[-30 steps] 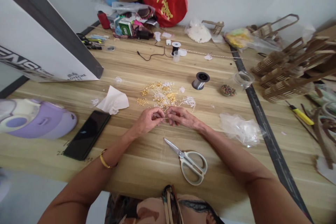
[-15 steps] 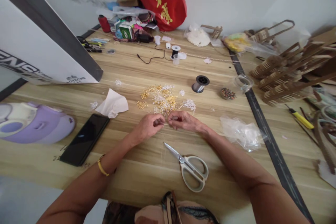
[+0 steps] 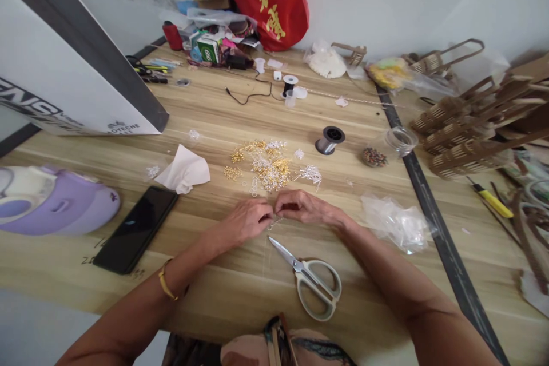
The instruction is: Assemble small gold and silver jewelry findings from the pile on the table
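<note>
Just in front of a pile of gold and silver beads (image 3: 272, 170), my left hand (image 3: 247, 221) and my right hand (image 3: 303, 206) meet with fingers pinched. A short thin strand of tiny pale beads or links (image 3: 275, 223) hangs between them, dipping toward the tabletop. My right fingertips close on its upper part; the left fingertips touch it too, though the exact grip is hidden. Small clear rings (image 3: 254, 186) lie by the pile. Below my hands, scissors with cream handles (image 3: 315, 283) rest on the table, blades pointing up-left.
A black phone (image 3: 136, 230), a tissue (image 3: 184, 170) and a purple-white appliance (image 3: 60, 201) are left. To the right are a wire spool (image 3: 330, 140), an overturned jar with dark beads (image 3: 386, 148) and clear plastic bags (image 3: 397, 223). Woven baskets (image 3: 463, 117) stack far right.
My hands have drawn slightly down toward me, still pinched together. The left hand has turned more back-side up, and the strand now hangs lower between the fingers. The view has tilted slightly.
</note>
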Motion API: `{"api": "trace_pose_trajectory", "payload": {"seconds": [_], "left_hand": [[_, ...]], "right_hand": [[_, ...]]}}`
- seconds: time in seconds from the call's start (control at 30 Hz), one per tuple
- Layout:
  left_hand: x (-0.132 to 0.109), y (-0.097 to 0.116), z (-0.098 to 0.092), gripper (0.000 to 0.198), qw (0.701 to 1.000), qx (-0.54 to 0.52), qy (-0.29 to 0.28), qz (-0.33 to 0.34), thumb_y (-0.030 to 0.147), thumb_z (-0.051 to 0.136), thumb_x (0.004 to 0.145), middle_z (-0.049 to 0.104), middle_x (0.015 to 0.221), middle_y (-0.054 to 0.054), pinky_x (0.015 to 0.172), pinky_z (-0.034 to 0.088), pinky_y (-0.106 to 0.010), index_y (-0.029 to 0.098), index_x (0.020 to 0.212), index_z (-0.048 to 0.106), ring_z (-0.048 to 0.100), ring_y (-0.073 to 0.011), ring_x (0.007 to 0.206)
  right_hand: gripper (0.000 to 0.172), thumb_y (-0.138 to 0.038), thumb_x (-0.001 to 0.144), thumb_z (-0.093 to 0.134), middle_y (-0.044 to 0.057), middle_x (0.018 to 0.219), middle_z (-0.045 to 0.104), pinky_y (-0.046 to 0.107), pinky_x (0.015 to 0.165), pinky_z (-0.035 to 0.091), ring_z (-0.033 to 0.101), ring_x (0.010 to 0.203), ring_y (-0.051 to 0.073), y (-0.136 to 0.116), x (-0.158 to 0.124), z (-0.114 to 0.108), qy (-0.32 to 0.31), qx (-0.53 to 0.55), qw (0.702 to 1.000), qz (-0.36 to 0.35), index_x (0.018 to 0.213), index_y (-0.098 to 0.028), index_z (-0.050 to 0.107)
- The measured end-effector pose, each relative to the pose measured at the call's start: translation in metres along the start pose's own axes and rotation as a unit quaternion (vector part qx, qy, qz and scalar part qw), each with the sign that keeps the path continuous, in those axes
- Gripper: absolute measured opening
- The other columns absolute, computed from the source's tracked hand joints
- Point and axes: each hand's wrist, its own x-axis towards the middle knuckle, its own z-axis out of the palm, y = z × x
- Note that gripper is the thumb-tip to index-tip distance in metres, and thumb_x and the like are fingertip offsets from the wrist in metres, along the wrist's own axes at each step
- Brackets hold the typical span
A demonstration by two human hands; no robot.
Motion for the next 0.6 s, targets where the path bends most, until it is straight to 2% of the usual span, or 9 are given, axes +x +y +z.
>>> {"api": "trace_pose_trajectory", "payload": {"seconds": [0.17,0.27,0.37,0.47,0.6], "left_hand": [[0.001,0.002,-0.013,0.015,0.999,0.029,0.007,-0.018,0.022,0.053,0.088,0.065,0.084,-0.005,0.074,0.045,-0.03,0.016,0.084,0.067,0.06,-0.0189,0.079],[0.007,0.001,-0.025,0.015,0.997,0.051,0.045,-0.036,0.017,0.051,0.088,0.063,0.083,-0.005,0.075,0.045,-0.031,0.016,0.083,0.066,0.059,-0.0184,0.079],[0.015,-0.006,-0.034,0.013,0.992,0.073,0.097,-0.035,0.018,0.052,0.088,0.063,0.092,-0.006,0.079,0.047,-0.033,0.016,0.09,0.065,0.059,-0.0197,0.086],[0.028,-0.019,-0.035,0.014,0.985,0.083,0.147,-0.024,0.02,0.053,0.087,0.061,0.096,-0.007,0.084,0.047,-0.035,0.016,0.093,0.065,0.058,-0.0206,0.092],[0.047,-0.034,-0.028,0.016,0.979,0.07,0.19,-0.005,0.016,0.054,0.085,0.061,0.1,-0.006,0.09,0.047,-0.035,0.017,0.098,0.064,0.057,-0.02,0.099]], "right_hand": [[0.011,-0.022,0.086,0.059,0.002,0.08,0.063,0.023,0.066,0.043,0.056,0.073,0.011,0.01,0.002,0.005,0.023,0.105,0.994,0.021,0.087,-0.014,0.066],[0.012,-0.023,0.084,0.061,0.0,0.073,0.06,0.021,0.061,0.042,0.052,0.066,0.009,0.013,0.003,0.005,0.028,0.137,0.99,0.03,0.083,-0.012,0.066],[0.013,-0.024,0.082,0.062,-0.001,0.071,0.058,0.021,0.056,0.04,0.049,0.058,0.007,0.014,0.003,0.003,0.017,0.17,0.985,0.037,0.083,-0.012,0.066],[0.012,-0.022,0.081,0.063,0.0,0.072,0.058,0.02,0.054,0.04,0.049,0.057,0.007,0.016,0.004,0.001,0.013,0.174,0.984,0.027,0.083,-0.011,0.065],[0.01,-0.02,0.081,0.062,-0.001,0.069,0.056,0.019,0.053,0.038,0.047,0.056,0.006,0.016,0.005,0.0,0.022,0.163,0.986,0.016,0.08,-0.011,0.064]]}}
